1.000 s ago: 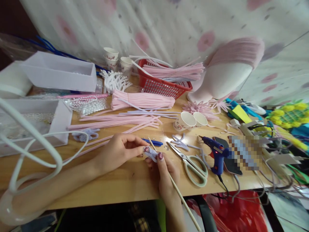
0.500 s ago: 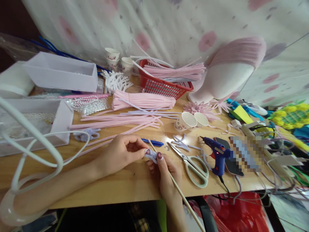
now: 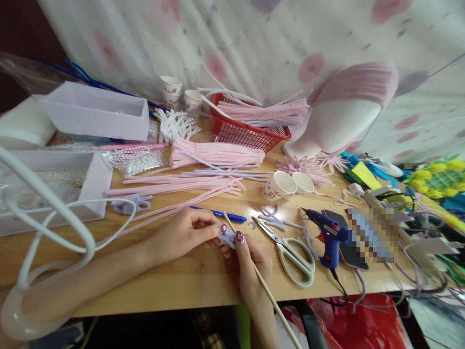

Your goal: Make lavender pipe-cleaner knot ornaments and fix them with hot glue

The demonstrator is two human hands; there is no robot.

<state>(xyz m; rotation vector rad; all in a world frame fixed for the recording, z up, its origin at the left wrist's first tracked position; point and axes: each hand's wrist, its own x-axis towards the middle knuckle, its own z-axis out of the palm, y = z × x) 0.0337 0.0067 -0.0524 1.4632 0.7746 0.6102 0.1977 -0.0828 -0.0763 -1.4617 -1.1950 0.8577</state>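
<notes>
My left hand is closed, its thumb and fingers pinching one side of a small, pale lilac piece of bent pipe cleaner. Against the other side presses the thumb of my right hand, which also grips a thin wooden stick. The stick runs slanting through that hand, its upper tip just past the lilac piece. My fingers cover part of the piece, so its full shape is hidden. Behind the hands lies a blue pen. Scissors rest to the right, blades partly parted.
A blue glue gun lies at the right beside a phone. Pink pipe cleaners, two paper cups and a red basket stand farther back. A white cable loops above my left forearm.
The hands stay together on the lilac piece, with only a slight shift of the fingers. The view has tilted a little, so the table things sit slightly lower.
</notes>
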